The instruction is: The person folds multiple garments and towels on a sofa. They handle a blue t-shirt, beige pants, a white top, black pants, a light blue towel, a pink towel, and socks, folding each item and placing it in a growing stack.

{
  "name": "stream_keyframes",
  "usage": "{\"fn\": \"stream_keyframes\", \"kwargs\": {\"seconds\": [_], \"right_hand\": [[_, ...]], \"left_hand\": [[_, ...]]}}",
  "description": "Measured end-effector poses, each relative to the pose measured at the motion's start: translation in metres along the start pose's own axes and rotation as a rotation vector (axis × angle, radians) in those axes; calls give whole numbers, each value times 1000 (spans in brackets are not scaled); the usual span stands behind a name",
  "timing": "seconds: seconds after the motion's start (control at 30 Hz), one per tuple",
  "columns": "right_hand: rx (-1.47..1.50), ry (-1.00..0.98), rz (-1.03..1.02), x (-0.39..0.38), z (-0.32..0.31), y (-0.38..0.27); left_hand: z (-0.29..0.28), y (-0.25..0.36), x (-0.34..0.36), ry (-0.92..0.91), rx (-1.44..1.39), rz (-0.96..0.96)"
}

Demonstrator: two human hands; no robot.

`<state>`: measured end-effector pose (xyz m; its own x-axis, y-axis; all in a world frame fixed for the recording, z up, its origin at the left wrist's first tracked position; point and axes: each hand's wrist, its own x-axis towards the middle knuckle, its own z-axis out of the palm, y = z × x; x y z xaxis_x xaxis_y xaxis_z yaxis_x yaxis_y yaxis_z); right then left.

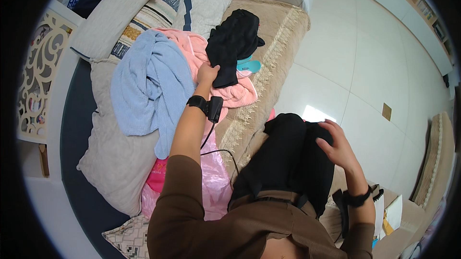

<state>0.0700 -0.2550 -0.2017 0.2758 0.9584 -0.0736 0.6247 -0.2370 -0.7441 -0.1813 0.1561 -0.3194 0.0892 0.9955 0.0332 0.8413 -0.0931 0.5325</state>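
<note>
My left hand (207,73) reaches out over the sofa, its fingers closed on the edge of a black garment (234,38). That garment lies crumpled on a pink towel-like cloth (240,94); its exact kind is hard to tell. A teal insole-shaped piece (249,66) sticks out from under its right side. To the left of my forearm a light blue fleecy cloth (151,83) is heaped up. My right hand (337,144) rests by my black-clad knee, fingers spread and holding nothing.
A beige quilted sofa cover (281,23) with lace trim lies under the clothes. Grey cushions (113,163) and a striped pillow (152,11) line the left. Shiny pink plastic (214,182) lies beside me. A cable (222,150) hangs from my left wrist device. White floor tiles (355,47) extend rightward.
</note>
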Motion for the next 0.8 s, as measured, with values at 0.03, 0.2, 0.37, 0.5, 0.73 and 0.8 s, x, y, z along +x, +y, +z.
{"fn": "stream_keyframes", "kwargs": {"seconds": [0.03, 0.2, 0.37, 0.5, 0.73, 0.8], "right_hand": [[115, -93, 69, 19, 4, -6], [559, -296, 187, 113, 27, -21], [526, -142, 87, 185, 99, -21], [-19, -394, 165, 191, 135, -6], [789, -55, 317, 159, 8, -24], [940, 1, 248, 144, -32, -30]], "left_hand": [[1, 7, 0, -18, 31, 70], [-2, 71, -84, -180, -446, 483], [-24, 101, -227, -650, -426, 935], [-33, 98, -237, -785, -337, 862], [-24, 104, -158, -225, -285, 896], [-17, 132, -154, -338, -400, 912]]}}
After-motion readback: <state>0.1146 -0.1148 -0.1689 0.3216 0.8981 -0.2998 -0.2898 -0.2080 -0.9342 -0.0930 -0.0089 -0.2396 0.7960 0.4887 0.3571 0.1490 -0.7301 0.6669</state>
